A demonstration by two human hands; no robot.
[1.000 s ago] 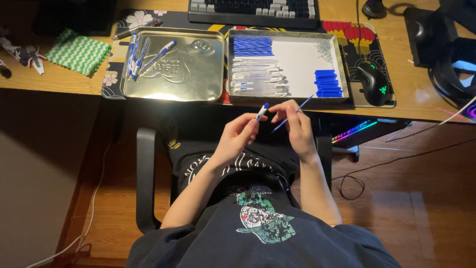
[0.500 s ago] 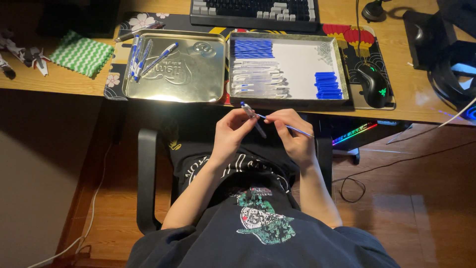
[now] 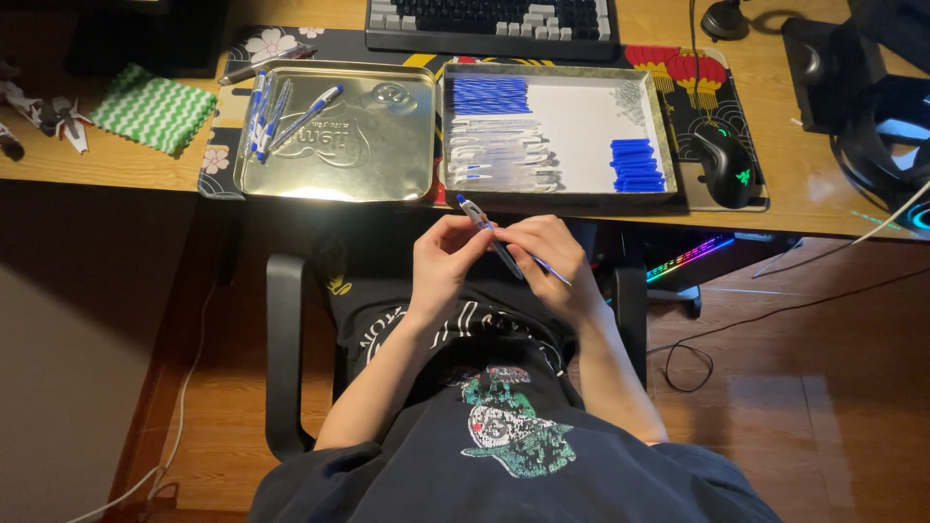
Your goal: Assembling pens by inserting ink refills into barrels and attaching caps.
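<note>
Head view, looking down past a dark printed shirt to two hands meeting over the lap, just below the edge of a wooden desk (image 3: 116, 160). Left hand (image 3: 441, 261) and right hand (image 3: 547, 261) both pinched around one blue-and-clear pen (image 3: 489, 237), tip angled up and away toward the desk, a thin blue refill (image 3: 552, 273) poking out below the right fingers. Fingers curled tight on the barrel, none loose. Directly ahead, a white-lined tray (image 3: 581, 121) sorted into rows: blue refills at the top left, clear barrels beneath, a stack of blue caps (image 3: 637, 165) to the right. Beside it, touching, a silver tin tray (image 3: 358, 145) with a few finished pens (image 3: 276, 111) along its left side. Keyboard (image 3: 489, 17) behind, black mouse (image 3: 725, 165) to the right, green chevron cloth (image 3: 153, 107) well off to the left. Likely hazards, judged from the grip: work held over open lap and chair, not over a tray, so a slipped refill or small part could drop to the floor; uneven pressure could bend the slim refill.
</note>
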